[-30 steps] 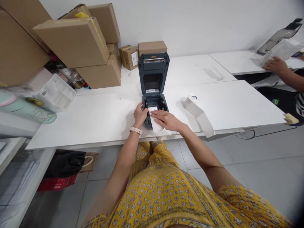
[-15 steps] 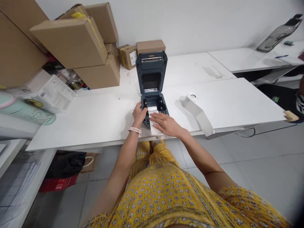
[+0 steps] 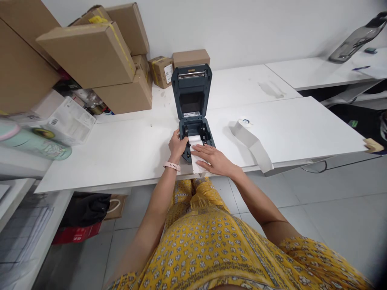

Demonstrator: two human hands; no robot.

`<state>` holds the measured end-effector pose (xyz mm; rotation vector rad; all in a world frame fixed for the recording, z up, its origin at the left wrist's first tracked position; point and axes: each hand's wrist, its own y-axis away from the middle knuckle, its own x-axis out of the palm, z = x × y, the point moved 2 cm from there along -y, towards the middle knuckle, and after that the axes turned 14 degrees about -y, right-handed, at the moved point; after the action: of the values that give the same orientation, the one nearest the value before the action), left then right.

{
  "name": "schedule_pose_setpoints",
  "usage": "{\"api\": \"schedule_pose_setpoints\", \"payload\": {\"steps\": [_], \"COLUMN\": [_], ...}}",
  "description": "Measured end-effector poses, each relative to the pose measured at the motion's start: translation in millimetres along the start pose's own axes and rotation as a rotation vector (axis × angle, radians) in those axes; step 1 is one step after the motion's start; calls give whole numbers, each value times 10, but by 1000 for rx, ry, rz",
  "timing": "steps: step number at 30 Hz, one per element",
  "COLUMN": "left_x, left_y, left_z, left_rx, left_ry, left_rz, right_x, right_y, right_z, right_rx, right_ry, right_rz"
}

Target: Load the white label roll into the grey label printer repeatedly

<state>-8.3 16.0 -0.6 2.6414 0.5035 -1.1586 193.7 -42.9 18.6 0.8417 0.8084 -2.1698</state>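
A dark label printer (image 3: 191,87) stands on the white table with its lid raised. My left hand (image 3: 177,146) grips the printer's left side, the thumb over the rim and the fingers along the outside. Inside the printer, a white paper roll (image 3: 194,138) is partly visible, and its paper strip (image 3: 196,166) runs out over the front toward the table edge. My right hand (image 3: 215,160) lies with outstretched fingers on that strip, palm down. To the right, a second label roll (image 3: 244,121) rests on the table, its loose strip (image 3: 257,148) trailing to the front edge.
Stacked cardboard boxes (image 3: 87,54) fill the back left, with smaller boxes (image 3: 191,58) behind the printer. A mint bottle (image 3: 36,141) lies at the left. On the adjoining right table are a grey bottle (image 3: 353,42) and a pen (image 3: 361,68). The white table (image 3: 127,153) ends close before me.
The view has shifted slightly. My left hand keeps its hold on the printer, while my right hand and the paper under it lie a touch nearer to me.
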Motion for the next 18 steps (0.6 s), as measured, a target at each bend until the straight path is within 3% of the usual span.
{"api": "schedule_pose_setpoints", "payload": {"steps": [18], "left_x": [-5], "left_y": [16], "left_z": [-17], "left_rx": [27], "left_ry": [-28], "left_rz": [-14], "right_x": [-70], "right_y": [92], "right_z": [44], "right_rx": [3], "right_ry": [-136], "right_rz": [3]}}
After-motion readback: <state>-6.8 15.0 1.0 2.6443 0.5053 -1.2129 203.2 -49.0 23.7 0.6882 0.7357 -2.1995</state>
